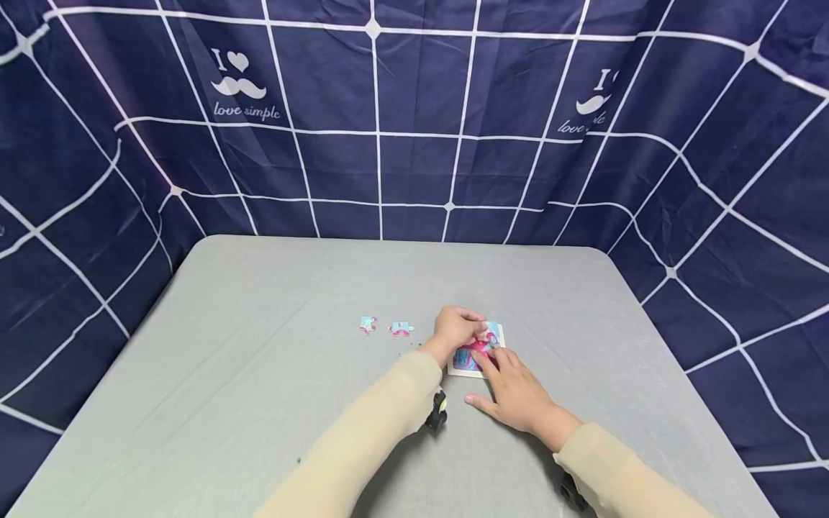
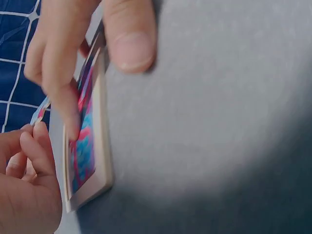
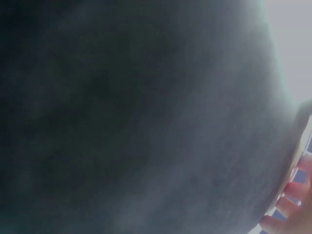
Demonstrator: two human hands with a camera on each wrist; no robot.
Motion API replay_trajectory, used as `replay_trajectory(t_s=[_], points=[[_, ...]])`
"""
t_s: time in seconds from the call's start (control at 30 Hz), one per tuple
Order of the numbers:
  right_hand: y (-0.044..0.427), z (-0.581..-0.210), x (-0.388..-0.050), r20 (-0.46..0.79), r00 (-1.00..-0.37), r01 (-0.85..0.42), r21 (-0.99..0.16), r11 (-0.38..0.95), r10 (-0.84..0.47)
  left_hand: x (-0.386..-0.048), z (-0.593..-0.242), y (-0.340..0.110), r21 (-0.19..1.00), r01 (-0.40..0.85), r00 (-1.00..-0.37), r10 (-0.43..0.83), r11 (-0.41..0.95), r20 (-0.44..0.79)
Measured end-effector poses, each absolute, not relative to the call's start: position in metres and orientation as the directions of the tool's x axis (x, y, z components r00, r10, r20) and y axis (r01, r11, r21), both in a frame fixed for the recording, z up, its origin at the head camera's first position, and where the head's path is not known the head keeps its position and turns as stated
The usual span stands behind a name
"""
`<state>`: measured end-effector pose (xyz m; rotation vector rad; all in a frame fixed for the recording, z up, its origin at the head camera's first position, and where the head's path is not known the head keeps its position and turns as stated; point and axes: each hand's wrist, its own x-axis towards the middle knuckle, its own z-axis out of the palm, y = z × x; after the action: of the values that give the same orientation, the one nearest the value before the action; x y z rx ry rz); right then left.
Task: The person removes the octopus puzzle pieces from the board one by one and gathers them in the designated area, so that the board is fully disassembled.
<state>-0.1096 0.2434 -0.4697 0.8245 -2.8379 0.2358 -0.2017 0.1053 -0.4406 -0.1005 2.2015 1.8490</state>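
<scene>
A square puzzle board with a pale frame (image 1: 461,373) (image 2: 103,165) holds a pink and blue picture. At its upper left, my left hand (image 1: 455,327) (image 2: 31,195) pinches a small puzzle piece (image 2: 39,113) between thumb and fingers, raised off the board. The fingers of my right hand (image 1: 518,394) (image 2: 66,53) rest on the picture from the near right side, extended, with the thumb apart on the table. Part of the picture is hidden under both hands. In the right wrist view only some fingers show at the lower right edge.
Two loose puzzle pieces, one (image 1: 368,324) farther left and one (image 1: 401,329) nearer the board, lie on the grey table (image 1: 259,360). Small dark specks dot the surface near them. A dark blue curtain with white lines (image 1: 414,86) surrounds the table's back and sides.
</scene>
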Motion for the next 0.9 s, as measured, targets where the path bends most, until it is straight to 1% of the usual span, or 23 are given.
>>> replay_trajectory(t_s=[0.17, 0.33, 0.53, 0.9], points=[[0.243, -0.469, -0.109, 0.217, -0.829, -0.544, -0.104, 0.832, -0.515, -0.206, -0.437, 0.095, 0.963, -0.224, -0.952, 0.178, 0.147, -0.249], [0.244, -0.470, -0.110, 0.210, -0.830, -0.544, -0.100, 0.833, -0.517, -0.211, -0.434, 0.084, 0.960, -0.223, -0.935, 0.241, 0.168, -0.259], [0.244, -0.470, -0.110, 0.208, -0.831, -0.542, -0.098, 0.835, -0.515, -0.218, -0.434, 0.068, 0.948, -0.223, -0.928, 0.247, 0.227, -0.278], [0.243, -0.467, -0.108, 0.189, -0.843, -0.527, -0.101, 0.844, -0.504, -0.229, -0.433, 0.038, 0.939, -0.243, -0.914, 0.266, 0.243, -0.305]])
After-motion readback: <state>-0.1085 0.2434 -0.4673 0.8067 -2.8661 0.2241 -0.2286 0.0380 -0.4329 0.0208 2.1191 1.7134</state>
